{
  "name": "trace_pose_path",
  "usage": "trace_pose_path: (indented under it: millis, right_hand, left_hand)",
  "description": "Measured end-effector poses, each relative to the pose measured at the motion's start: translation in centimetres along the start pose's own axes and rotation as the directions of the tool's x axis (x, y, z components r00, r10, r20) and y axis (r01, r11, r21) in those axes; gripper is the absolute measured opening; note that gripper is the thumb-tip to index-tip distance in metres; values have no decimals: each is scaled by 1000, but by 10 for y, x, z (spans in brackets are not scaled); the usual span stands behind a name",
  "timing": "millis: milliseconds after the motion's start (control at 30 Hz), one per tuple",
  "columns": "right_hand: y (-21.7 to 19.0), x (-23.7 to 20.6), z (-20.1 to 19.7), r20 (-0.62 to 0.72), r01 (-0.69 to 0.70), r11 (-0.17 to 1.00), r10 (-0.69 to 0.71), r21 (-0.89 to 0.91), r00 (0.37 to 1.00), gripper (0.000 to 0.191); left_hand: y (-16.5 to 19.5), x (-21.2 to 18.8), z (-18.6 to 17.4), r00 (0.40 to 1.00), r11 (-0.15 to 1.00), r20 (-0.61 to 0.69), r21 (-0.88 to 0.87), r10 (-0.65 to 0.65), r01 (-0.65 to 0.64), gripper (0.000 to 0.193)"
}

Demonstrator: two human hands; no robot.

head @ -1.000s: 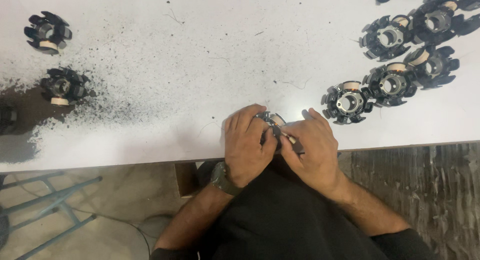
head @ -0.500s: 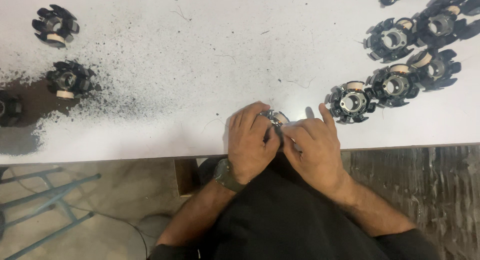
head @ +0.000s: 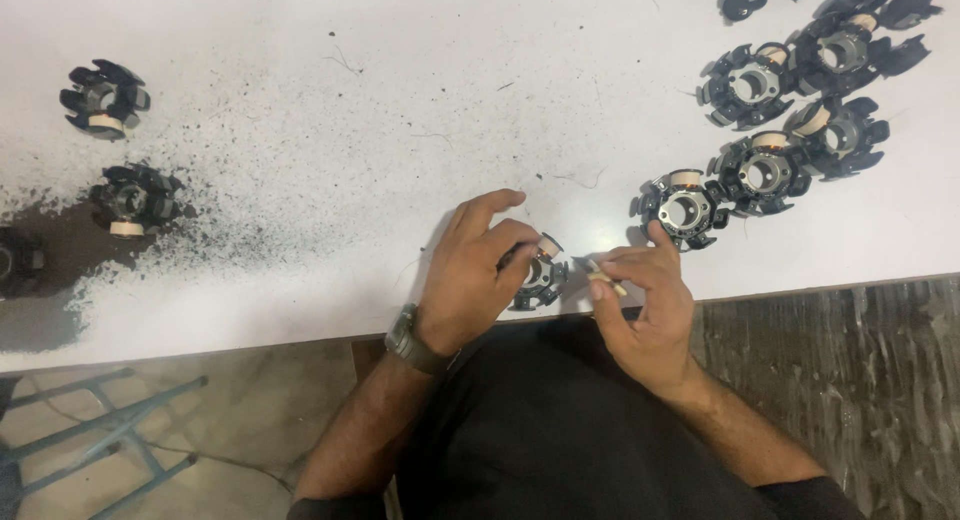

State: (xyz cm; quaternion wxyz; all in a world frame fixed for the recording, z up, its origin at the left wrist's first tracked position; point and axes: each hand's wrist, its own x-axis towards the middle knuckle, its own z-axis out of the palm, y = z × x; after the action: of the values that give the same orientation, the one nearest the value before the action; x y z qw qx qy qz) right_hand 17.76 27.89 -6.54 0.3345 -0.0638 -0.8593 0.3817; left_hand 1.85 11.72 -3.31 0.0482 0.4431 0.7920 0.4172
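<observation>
Left hand [head: 470, 275] grips the stator [head: 535, 273] at the bench [head: 350, 130] edge; right hand [head: 640, 300] pinches a small strip [head: 603, 278] beside it. Best steady the stator, feed it slowly.

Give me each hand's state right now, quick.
Left hand: closed on a black stator.
Right hand: pinching a small pale strip.

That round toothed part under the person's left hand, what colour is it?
The round toothed part is black with a silvery metal centre and one tan-wrapped tooth, seen in the head view.
</observation>
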Motion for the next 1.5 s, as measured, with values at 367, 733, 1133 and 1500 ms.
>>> trace_pose_path:
  millis: [367, 733, 1133, 1500]
  right_hand:
    - [-14, 21, 16, 75, 35, 990, -24, -138, 997, 17]
    - [-3, 15, 18, 21, 171, 985, -171, -30, 985, 19]
    - [-1, 15, 24, 67, 197, 972, -190, -125, 979, 27]
    - [0, 12, 27, 60, 251, 963, -246, -103, 968, 28]
  left_hand:
    - [-2, -13, -5, 993, 983, -71, 163, 95, -83, 12]
    - [10, -10, 6, 994, 998, -99, -48, -52, 47, 15]
    - [12, -14, 5, 993, 996, -102, -60, -67, 61, 12]
    - [5, -24, 4, 995, 995, -82, -82, -56, 49, 14]
